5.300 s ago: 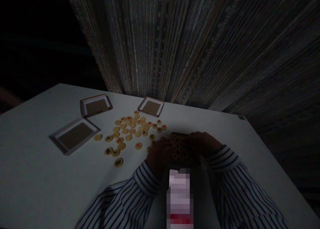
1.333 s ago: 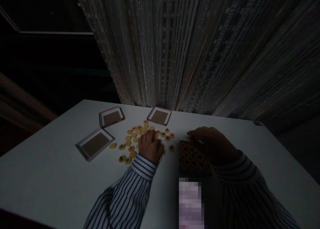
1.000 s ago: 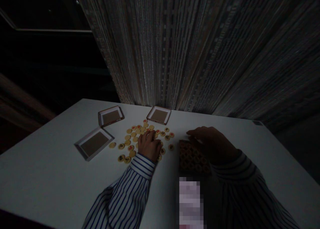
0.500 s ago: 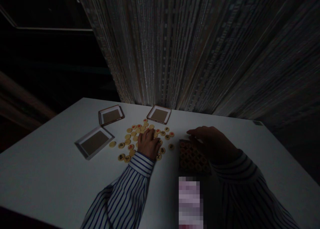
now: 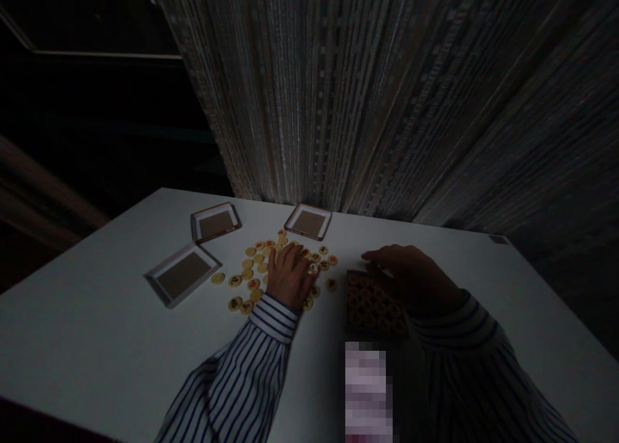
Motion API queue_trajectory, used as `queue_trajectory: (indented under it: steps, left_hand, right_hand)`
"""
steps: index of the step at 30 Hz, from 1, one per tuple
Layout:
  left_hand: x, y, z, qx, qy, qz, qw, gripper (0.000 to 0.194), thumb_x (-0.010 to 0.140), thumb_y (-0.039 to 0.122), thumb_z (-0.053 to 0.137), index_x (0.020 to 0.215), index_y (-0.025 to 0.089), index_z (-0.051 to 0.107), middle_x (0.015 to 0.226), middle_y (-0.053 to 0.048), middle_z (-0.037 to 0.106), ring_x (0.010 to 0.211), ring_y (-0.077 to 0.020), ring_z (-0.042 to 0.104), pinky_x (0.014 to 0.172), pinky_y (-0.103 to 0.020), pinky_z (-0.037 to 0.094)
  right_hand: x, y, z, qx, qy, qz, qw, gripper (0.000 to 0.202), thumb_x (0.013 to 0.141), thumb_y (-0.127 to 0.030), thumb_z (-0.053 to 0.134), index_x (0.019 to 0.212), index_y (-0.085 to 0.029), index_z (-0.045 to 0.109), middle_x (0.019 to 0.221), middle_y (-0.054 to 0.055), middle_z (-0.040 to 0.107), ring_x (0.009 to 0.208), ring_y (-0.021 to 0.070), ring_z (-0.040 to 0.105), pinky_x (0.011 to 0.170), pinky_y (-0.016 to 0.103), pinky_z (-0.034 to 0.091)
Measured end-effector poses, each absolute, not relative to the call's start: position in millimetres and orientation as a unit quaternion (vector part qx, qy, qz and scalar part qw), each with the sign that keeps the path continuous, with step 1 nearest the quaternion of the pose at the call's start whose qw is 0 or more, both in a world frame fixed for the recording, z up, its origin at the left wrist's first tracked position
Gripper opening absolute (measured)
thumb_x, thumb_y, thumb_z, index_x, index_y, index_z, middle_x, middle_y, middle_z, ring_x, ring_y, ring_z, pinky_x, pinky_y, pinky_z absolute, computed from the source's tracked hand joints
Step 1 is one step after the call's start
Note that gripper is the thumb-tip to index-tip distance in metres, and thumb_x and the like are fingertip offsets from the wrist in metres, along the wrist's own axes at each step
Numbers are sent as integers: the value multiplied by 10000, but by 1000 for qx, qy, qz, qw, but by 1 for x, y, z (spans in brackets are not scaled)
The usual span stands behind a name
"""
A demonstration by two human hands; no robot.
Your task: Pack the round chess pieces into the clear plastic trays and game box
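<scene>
Many round xiangqi pieces (image 5: 248, 275) lie scattered on the white table, some with red or black characters up, others plain side up. My left hand (image 5: 290, 275) reaches palm down over them, fingers bent, with a black-marked xiangqi piece (image 5: 313, 269) at its thumb and forefinger; the grip is partly hidden. To the right stands a dark box (image 5: 347, 301) filled with rows of xiangqi pieces (image 5: 370, 301). My right hand (image 5: 411, 275) is at the box's far right side, fingers stretched to the left and apart from the thumb, with no piece visible in it.
Three shallow trays or lids stand at the left and back: a white-rimmed one (image 5: 213, 260), a brown-edged one (image 5: 194, 229) and another brown-edged one (image 5: 327, 230). A string curtain (image 5: 309, 108) hangs behind the white table (image 5: 97, 327). The light is dim.
My left hand has shifted slightly right and forward, and the black-marked xiangqi piece by its thumb now shows more fully. My right hand and the box have stayed in place.
</scene>
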State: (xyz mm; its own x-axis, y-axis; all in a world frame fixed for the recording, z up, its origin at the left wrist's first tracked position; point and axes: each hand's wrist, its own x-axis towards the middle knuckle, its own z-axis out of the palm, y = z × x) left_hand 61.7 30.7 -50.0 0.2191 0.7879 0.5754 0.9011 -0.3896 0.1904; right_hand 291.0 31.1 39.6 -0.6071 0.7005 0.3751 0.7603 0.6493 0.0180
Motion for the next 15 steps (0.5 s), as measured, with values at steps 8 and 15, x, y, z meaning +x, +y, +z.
queue_trajectory:
  steps: [8, 15]
  left_hand:
    - [65, 25, -37, -768, -478, -408, 122, 208, 733, 259, 572, 920, 169, 576, 1079, -110, 561, 1113, -261, 423, 983, -521, 241]
    - [70, 18, -30, -777, -445, -429, 115, 202, 735, 252, 578, 922, 178, 555, 1038, -91, 573, 1094, -251, 455, 978, -523, 251]
  right_hand:
    - [290, 31, 40, -410, -893, -87, 164, 196, 777, -197, 489, 922, -165, 617, 734, 55, 656, 645, 174, 591, 574, 279, 392]
    - [286, 29, 43, -414, -896, -75, 141, 203, 771, -197, 503, 938, -173, 616, 760, 53, 663, 662, 167, 592, 583, 276, 386]
